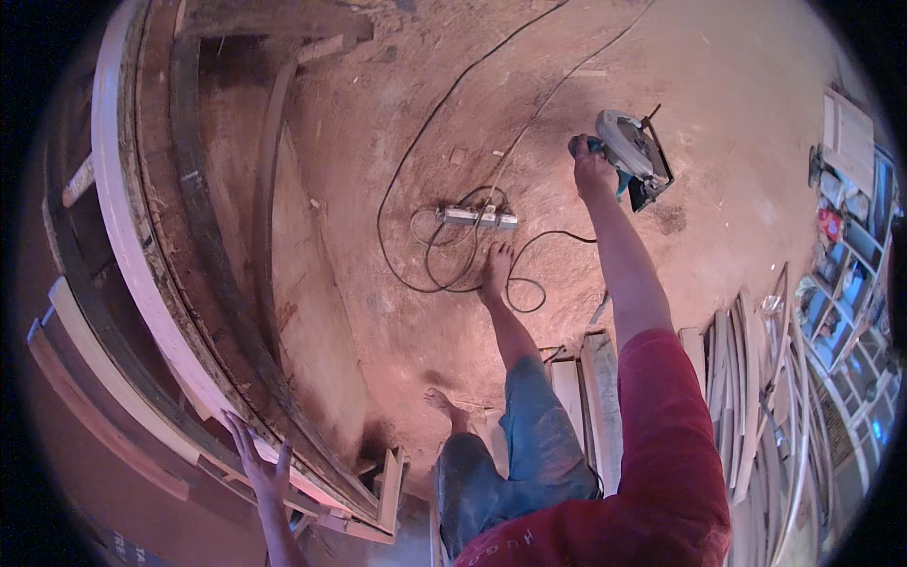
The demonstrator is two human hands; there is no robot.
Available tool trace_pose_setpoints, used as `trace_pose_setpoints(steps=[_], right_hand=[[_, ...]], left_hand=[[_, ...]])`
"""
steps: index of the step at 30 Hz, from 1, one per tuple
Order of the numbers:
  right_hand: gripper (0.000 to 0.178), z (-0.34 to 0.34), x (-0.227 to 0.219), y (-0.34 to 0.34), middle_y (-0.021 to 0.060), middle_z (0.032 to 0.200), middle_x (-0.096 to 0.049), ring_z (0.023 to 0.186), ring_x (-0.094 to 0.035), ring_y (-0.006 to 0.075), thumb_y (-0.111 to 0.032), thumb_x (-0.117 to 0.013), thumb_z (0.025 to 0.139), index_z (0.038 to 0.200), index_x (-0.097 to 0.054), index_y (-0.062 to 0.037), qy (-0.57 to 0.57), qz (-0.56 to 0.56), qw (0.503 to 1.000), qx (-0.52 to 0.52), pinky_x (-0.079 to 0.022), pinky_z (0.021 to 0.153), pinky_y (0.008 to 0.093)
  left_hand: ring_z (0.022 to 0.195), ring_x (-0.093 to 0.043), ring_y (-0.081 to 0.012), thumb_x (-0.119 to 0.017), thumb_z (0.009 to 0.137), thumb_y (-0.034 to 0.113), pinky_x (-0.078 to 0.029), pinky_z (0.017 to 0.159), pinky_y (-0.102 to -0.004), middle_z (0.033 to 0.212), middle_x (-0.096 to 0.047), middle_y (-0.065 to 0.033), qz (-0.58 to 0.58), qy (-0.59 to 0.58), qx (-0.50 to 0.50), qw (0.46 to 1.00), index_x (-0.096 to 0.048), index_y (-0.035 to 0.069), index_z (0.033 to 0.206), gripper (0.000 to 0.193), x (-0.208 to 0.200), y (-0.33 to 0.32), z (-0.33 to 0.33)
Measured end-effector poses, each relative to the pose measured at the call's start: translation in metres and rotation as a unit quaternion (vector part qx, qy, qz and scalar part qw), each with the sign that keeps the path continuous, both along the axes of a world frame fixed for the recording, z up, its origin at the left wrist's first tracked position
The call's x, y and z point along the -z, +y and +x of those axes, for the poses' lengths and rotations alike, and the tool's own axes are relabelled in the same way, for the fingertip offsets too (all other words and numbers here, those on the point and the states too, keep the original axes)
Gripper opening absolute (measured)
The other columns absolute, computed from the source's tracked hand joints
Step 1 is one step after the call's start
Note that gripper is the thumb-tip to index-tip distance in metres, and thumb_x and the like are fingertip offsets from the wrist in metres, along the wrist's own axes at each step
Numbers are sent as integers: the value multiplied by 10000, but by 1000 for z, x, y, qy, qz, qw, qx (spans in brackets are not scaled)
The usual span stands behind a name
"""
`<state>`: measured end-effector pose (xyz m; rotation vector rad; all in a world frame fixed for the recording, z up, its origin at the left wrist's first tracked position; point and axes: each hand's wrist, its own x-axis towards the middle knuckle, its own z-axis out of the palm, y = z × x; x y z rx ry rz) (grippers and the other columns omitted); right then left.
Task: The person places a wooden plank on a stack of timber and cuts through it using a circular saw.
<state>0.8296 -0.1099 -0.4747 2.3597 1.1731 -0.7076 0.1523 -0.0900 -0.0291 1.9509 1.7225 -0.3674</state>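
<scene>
A: Red short-sleeved tee [675, 435] nearest the cam, right arm reaching out beyond the blue-grey shorts [548, 425]. Hands?

B: Right hand [592, 173] has its fingers wrapped round the handle of a teal-and-grey circular saw [628, 151]. Left hand [267, 472] has fingers spread, nothing gripped AFAICT; looks to rest on the near end of a long pale wooden board [132, 236].

A: Saw vs. board?

B: Well apart. Saw's over toward the right edge of the reddish dusty floor [368, 123]; board's far left, long axis running from the left hand toward the top. Left hand's nearer the board, so IMO any move turns on that gap.

A: Saw's lie?

B: Just right of the fist, long axis approx in line w/ the forearm. Floor contact: no way to say.

A: Looks?

B: Rounded grey guard, teal body, dark flat base plate on the side away from the hand.

A: In between?

B: Black power cord [381, 222], looping by a grey power strip [477, 218].
</scene>
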Motion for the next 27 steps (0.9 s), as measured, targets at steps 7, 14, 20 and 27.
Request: trace_pose_setpoints(steps=[7, 14, 20, 27], right_hand=[[606, -96, 99, 9, 232, 1286, -661, 1055, -726, 342, -195, -481, 1015, 1569, -262, -86, -44, -20, 997, -66, -630, 757, 477], [571, -183, 167, 30, 259, 1540, -441, 1397, -472, 429, -201, -437, 1043, 1568, -277, -45, 73, -82, 994, 12, -423, 1114, 539], [694, -159, 287, -21, 350, 1222, -637, 1043, -704, 401, -146, -525, 951, 1580, -264, -13, -34, 188, 979, -70, -588, 810, 518], [425, -261, 139, 5, 312, 1377, -546, 1234, -529, 543, -234, -474, 961, 1308, -591, -19, 51, 48, 977, -200, -387, 1060, 647]], left_hand=[[1556, -133, -428, -768, 834, 463, -195, 1234, -539, 1688, -104, -248, -36, 35, -64, 997, -170, 41, 1625, 1078, 1, 11, 7], [1554, -140, -408, -762, 812, 524, -239, 1211, -549, 1686, -98, -257, -62, 25, -139, 988, -158, 35, 1626, 1126, -11, -2, -11], [1542, -166, -424, -758, 804, 521, -254, 1206, -559, 1674, -86, -290, -112, -2, -203, 973, -137, -23, 1612, 1155, 14, -2, -47], [1552, -154, -423, -767, 761, 439, -277, 1201, -539, 1672, -123, -290, -70, 16, -53, 996, -185, -29, 1604, 1126, -12, 10, -36]])
